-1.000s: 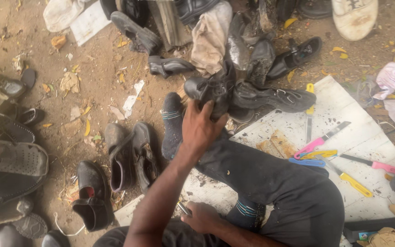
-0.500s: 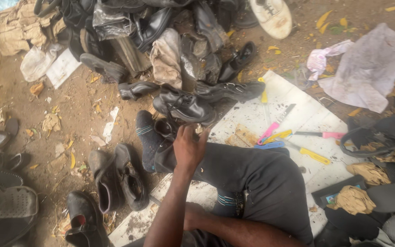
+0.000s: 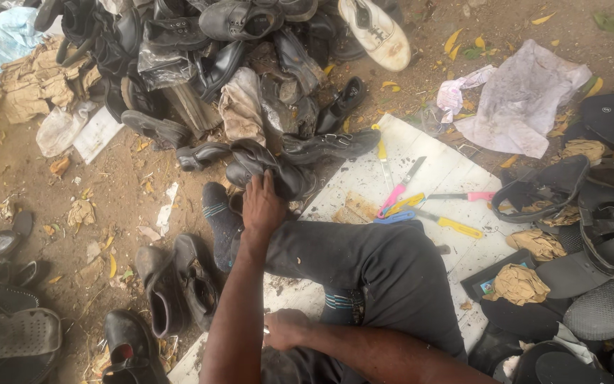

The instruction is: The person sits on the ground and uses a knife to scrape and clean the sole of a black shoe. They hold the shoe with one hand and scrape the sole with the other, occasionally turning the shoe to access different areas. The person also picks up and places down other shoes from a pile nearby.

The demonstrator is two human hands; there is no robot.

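Note:
My left hand [image 3: 263,206] reaches forward over my bent leg in dark trousers [image 3: 364,263] and grips the near edge of a black leather shoe [image 3: 282,176] at the front of a heap of worn shoes [image 3: 200,50]. My foot in a dark striped sock [image 3: 218,217] lies just left of that hand. Low in my lap, my right hand [image 3: 289,328] is closed, and a small pale tip [image 3: 266,331] shows at its thumb side. I sit on a white board [image 3: 438,167].
Pink-handled [image 3: 398,192] and yellow-handled [image 3: 455,226] knives and tools lie on the board right of my knee. A pair of brown boots [image 3: 179,281] stands on the dirt at left. Black sandals and soles [image 3: 605,235] crowd the right; a white sneaker [image 3: 374,32] and a grey cloth [image 3: 520,99] lie beyond.
The view has swung right and upward across the heap. My left hand has stretched farther forward and now holds the black shoe. My right hand stays in my lap.

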